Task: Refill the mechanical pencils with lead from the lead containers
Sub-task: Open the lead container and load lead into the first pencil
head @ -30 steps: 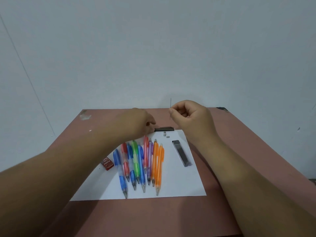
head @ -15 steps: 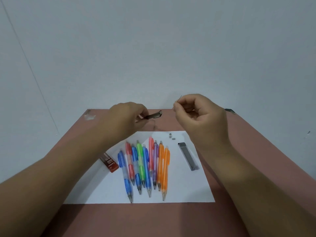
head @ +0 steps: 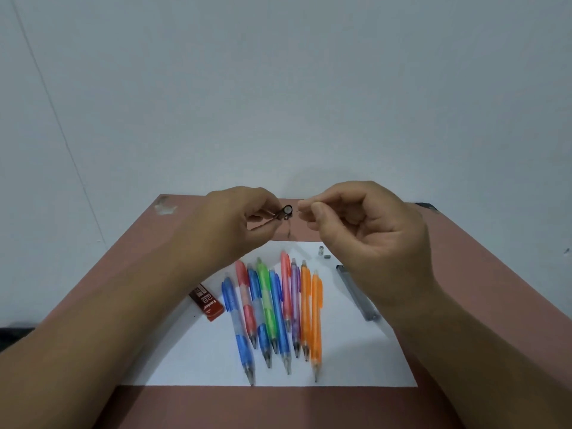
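My left hand [head: 229,224] holds a dark mechanical pencil [head: 280,214] above the far part of the table, its open back end turned toward me. My right hand [head: 365,233] pinches a thin lead stick [head: 305,205] between thumb and forefinger, its tip just right of the pencil's end. Several coloured mechanical pencils [head: 278,308] lie side by side on a white paper sheet [head: 356,351]. A grey lead container [head: 356,292] lies on the sheet at the right. A red lead container [head: 205,301] lies at the sheet's left edge.
Two small grey caps [head: 323,253] lie on the sheet's far right corner. The brown table [head: 464,274] ends at a pale wall behind. A white scuff [head: 165,205] marks its far left corner and a dark patch [head: 425,206] its far right corner.
My left hand lifted the dark pencil from the far edge of the sheet and turned its back end toward me. My right hand tilted the lead from upright toward the pencil.
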